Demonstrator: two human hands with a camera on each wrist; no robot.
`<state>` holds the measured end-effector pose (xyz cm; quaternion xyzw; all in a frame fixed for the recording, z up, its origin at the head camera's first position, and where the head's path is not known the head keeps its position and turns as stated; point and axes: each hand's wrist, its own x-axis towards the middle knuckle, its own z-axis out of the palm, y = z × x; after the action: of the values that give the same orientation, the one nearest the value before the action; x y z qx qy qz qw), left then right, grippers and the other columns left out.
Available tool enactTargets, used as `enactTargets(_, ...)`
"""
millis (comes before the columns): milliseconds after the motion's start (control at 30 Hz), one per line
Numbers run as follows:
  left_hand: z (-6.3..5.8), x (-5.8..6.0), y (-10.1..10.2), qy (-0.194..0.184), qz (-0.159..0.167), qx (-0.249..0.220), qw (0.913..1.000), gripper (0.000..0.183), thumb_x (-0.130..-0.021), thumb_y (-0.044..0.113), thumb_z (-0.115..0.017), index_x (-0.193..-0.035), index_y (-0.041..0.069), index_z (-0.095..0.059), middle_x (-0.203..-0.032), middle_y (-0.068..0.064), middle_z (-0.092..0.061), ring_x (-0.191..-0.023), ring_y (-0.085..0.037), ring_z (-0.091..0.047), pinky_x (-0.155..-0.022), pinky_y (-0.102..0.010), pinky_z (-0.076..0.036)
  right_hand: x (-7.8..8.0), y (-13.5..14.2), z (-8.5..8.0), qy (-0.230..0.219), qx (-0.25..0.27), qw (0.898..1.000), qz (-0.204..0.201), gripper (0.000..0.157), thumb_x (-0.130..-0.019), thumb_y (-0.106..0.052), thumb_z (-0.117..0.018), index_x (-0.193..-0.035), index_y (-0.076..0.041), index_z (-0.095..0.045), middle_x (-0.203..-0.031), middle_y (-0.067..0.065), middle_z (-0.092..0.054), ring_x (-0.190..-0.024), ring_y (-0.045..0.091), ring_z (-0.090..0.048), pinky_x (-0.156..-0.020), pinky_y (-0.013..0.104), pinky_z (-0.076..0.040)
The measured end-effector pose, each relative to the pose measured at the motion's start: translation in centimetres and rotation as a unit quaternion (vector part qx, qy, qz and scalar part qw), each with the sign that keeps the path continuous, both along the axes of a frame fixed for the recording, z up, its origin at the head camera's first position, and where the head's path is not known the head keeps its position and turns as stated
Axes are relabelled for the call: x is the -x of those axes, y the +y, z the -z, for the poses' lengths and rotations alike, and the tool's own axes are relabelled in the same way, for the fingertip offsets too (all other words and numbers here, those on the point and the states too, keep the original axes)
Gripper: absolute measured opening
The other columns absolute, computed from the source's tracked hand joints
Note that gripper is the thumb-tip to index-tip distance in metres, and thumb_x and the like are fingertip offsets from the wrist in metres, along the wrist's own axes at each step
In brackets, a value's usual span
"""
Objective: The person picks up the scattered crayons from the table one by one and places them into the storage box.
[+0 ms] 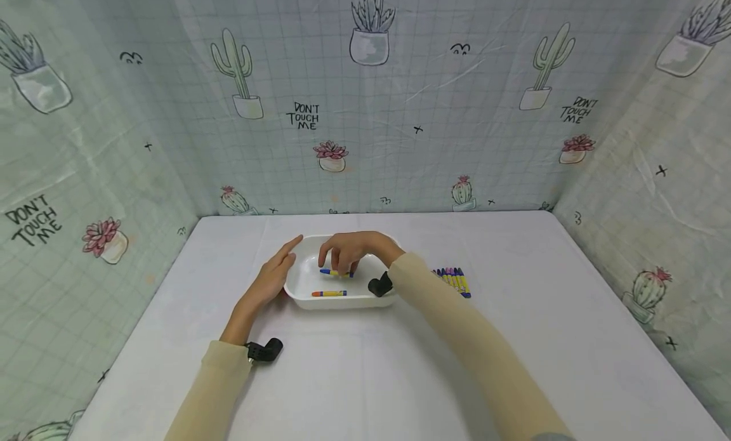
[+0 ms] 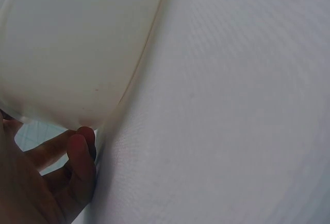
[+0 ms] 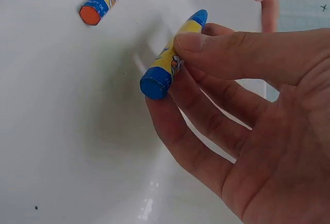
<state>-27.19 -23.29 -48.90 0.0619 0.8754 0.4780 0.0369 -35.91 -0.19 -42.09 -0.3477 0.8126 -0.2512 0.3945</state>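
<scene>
A blue crayon [image 3: 172, 54] with a yellow wrapper is pinched between the thumb and fingers of my right hand [image 3: 221, 95], over the inside of a white tray [image 1: 337, 304]. An orange crayon [image 1: 329, 294] lies in the tray on the side nearer me. At the tray's left end, my left hand [image 1: 271, 280] holds the rim, its thumb over the edge. In the left wrist view, bent fingers [image 2: 80, 157] press against the tray's outer wall; part of that hand is out of frame.
Several crayons [image 1: 455, 280] lie side by side right of the tray, partly behind the right sleeve [image 1: 451, 320]. All stand on a white table [image 1: 571, 339], with a cactus-print cloth [image 1: 422, 155] behind and at both sides. Each wrist carries a small black camera [image 1: 266, 350].
</scene>
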Motion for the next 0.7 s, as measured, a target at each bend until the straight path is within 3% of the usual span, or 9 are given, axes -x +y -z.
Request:
enactTargets(200,0.1,0.1,0.0,-0.001,-0.001,-0.003,1.0,0.052,-0.114,0.029,-0.031,-0.166,0.031,-0.025,-0.172,-0.011,-0.026,-0.157,-0.04,-0.028,-0.124,-0.066,-0.025,0.4,-0.9,0.5,-0.003,-0.021,1.0,-0.01,0.032,-0.088,0.005,-0.068,-0.116,-0.01,-0.071,-0.096,0.001,-0.063,-0.077,0.014,-0.059,-0.069,0.028,-0.057)
enactTargets(700,0.0,0.1,-0.1,0.018,-0.003,-0.001,0.9998,0.052,-0.113,0.029,-0.033,-0.165,0.031,-0.028,-0.171,-0.011,-0.028,-0.158,-0.04,-0.026,-0.124,-0.066,-0.024,0.2,-2.6,0.4,-0.034,-0.088,0.995,-0.012,0.034,-0.088,0.007,-0.068,-0.112,-0.017,-0.073,-0.1,0.004,-0.066,-0.087,0.016,-0.064,-0.084,0.036,-0.063)
